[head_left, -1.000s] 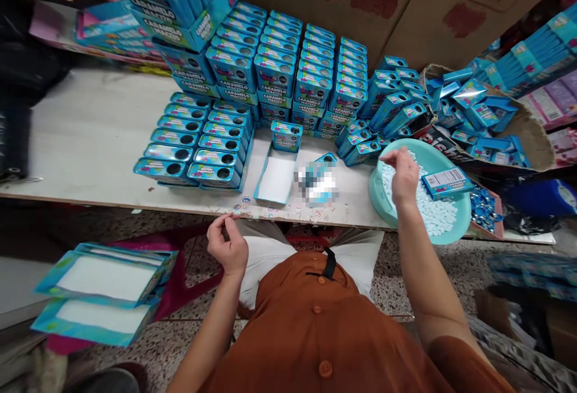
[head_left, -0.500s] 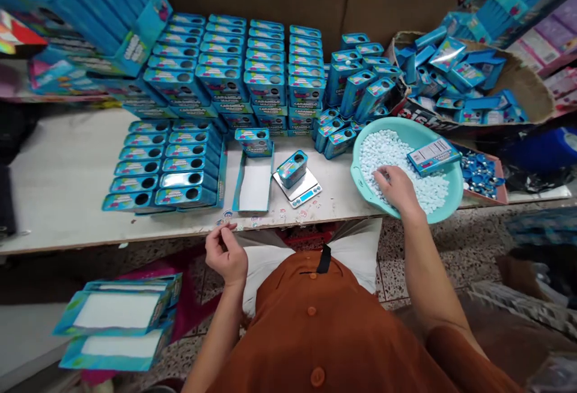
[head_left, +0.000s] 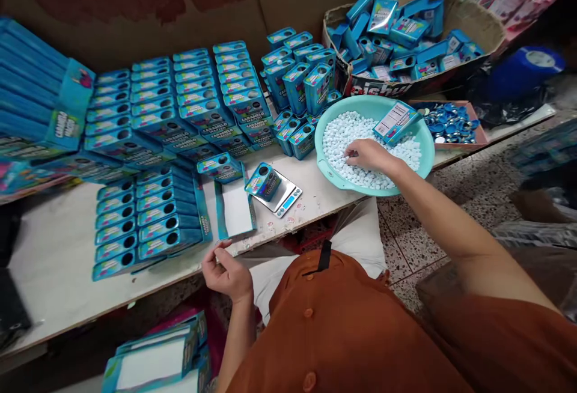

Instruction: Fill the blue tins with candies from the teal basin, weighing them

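My right hand (head_left: 369, 155) rests among pale blue-white mints (head_left: 342, 146), which fill a teal plastic basin (head_left: 325, 161). Its fingers press into the pile, and I cannot tell whether they hold any. A printed carton (head_left: 395, 122) lies tilted on the mints. My left hand (head_left: 226, 274) hangs at the table's front edge with its fingers curled and touching nothing visible. Nearest to it stands an open blue display tray (head_left: 234, 211). A blue caramelo tin (head_left: 262, 182) sits on a small digital scale (head_left: 285, 196).
Rows of blue tins (head_left: 148, 213) cover the white table (head_left: 54, 261). A cardboard box (head_left: 478, 26) holds loose tins and cartons. Beside the basin is a tray of blue lids (head_left: 448, 124). Stacked display trays (head_left: 153, 363) lie below the table's front edge.
My right hand has dropped from above the basin into the mints. The view has swung, shifting everything left and tilting it. My left hand stays near the table edge.
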Demonstrator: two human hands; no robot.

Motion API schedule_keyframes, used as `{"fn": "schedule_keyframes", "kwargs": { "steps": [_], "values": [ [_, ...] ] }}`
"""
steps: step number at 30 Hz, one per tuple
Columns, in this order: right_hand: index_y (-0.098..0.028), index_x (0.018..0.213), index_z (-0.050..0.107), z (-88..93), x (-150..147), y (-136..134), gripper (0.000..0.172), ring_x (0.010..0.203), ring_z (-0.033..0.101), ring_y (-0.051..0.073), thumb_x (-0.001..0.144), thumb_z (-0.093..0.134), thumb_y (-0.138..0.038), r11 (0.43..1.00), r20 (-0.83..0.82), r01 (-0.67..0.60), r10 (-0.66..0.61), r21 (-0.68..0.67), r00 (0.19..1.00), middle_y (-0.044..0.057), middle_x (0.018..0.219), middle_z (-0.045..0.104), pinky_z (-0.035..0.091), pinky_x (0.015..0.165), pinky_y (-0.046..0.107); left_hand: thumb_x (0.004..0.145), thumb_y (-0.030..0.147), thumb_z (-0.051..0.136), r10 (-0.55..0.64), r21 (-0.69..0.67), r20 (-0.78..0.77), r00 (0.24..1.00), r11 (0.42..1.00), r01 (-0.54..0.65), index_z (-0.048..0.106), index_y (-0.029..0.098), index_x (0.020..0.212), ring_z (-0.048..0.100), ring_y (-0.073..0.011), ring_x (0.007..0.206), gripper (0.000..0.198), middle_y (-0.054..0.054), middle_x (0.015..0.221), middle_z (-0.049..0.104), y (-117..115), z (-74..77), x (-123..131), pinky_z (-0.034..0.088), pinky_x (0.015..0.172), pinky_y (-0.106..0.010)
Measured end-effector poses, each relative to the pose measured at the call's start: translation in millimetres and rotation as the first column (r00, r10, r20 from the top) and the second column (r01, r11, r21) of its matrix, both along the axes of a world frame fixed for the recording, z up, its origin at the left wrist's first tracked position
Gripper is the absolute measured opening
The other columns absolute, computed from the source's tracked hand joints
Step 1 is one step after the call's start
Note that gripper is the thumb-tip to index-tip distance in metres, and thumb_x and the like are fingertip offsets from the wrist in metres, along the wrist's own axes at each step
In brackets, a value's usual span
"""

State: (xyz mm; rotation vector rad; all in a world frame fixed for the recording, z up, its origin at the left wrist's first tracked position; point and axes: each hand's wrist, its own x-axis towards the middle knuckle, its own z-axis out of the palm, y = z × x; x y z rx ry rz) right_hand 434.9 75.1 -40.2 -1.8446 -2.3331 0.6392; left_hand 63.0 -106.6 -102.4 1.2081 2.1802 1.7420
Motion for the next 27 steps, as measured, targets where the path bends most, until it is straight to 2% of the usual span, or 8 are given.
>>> {"fn": "schedule_keyframes", "kwargs": {
  "steps": [3,9,11,14,17,21,24,27],
  "values": [
    [-0.02,0.086,0.073,8.3,-1,2,0.012,0.081,0.062,0.02,0.077,0.065,-0.025,1.0,0.085,-0.005,0.006,-0.014,0.996,0.005,0.089,0.071,0.039,0.067,0.027,0.093,0.038,0.047,0.004,0.013,-0.008,1.0,1.0,-0.004,0.058,0.015,0.098,0.064,-0.017,0.083,0.026,-0.005,0.083,0.064,-2,3.8,0,0.051,0.087,-0.038],
    [-0.019,0.087,0.075,27.5,-11,7,0.016,0.086,0.065,0.023,0.077,0.063,-0.024,0.994,0.185,0.077,-0.091,0.084,0.979,0.007,0.088,0.073,0.043,0.072,0.029,0.093,0.036,0.047,-0.034,0.004,-0.076,0.997,0.999,0.035,0.06,0.016,0.095,0.064,-0.0185,0.085,0.024,-0.006,0.085,0.065,-3,10.9,-6,0.05,0.086,-0.038],
    [-0.018,0.085,0.076,35.8,-18,13,0.015,0.085,0.066,0.024,0.074,0.067,-0.024,0.993,0.26,0.106,-0.117,0.058,0.959,0.009,0.087,0.073,0.044,0.072,0.03,0.093,0.033,0.048,-0.05,0.011,-0.119,0.992,0.999,0.051,0.061,0.016,0.095,0.063,-0.0186,0.086,0.022,-0.007,0.086,0.066,1,15.7,-9,0.049,0.088,-0.038],
    [-0.017,0.078,0.076,43.6,-25,20,0.012,0.08,0.066,0.024,0.067,0.073,-0.021,0.99,0.344,0.125,-0.097,-0.062,0.934,0.01,0.081,0.073,0.046,0.07,0.029,0.094,0.031,0.047,-0.082,0.031,-0.201,0.976,0.995,0.09,0.061,0.016,0.096,0.062,-0.0192,0.09,0.021,-0.007,0.087,0.066,11,23.5,-11,0.047,0.091,-0.04],
    [-0.018,0.076,0.076,42.2,-24,23,0.012,0.078,0.067,0.022,0.064,0.073,-0.019,0.981,0.235,0.113,-0.073,-0.159,0.969,0.006,0.079,0.074,0.045,0.067,0.027,0.093,0.028,0.047,-0.166,0.043,-0.304,0.938,0.981,0.188,0.061,0.017,0.095,0.061,-0.0195,0.093,0.018,-0.007,0.088,0.066,21,31.1,-12,0.046,0.094,-0.041],
    [-0.021,0.074,0.075,35.9,-15,17,0.015,0.072,0.067,0.016,0.063,0.069,-0.012,0.98,0.117,0.115,-0.097,-0.163,0.988,-0.001,0.076,0.074,0.043,0.06,0.02,0.092,0.021,0.049,-0.284,0.064,-0.415,0.864,0.938,0.34,0.061,0.019,0.095,0.06,-0.0187,0.092,0.013,-0.006,0.087,0.066,36,42.1,-14,0.044,0.097,-0.043],
    [-0.02,0.069,0.074,38.6,-10,11,0.01,0.07,0.066,0.016,0.066,0.068,-0.013,0.981,0.09,0.169,-0.161,-0.09,0.983,0.0,0.072,0.073,0.043,0.06,0.021,0.09,0.018,0.051,-0.326,0.073,-0.457,0.827,0.913,0.4,0.062,0.019,0.095,0.061,-0.0186,0.091,0.012,-0.006,0.088,0.067,50,50.3,-16,0.045,0.094,-0.04],
    [-0.019,0.082,0.076,48.5,-22,8,0.015,0.081,0.067,0.019,0.079,0.062,-0.022,0.965,0.021,0.243,-0.246,0.095,0.969,0.004,0.085,0.075,0.045,0.07,0.024,0.089,0.018,0.053,-0.35,0.085,-0.483,0.803,0.894,0.441,0.063,0.019,0.096,0.061,-0.0188,0.092,0.012,-0.006,0.09,0.067,66,56.8,-15,0.046,0.09,-0.038]
  ]
}}
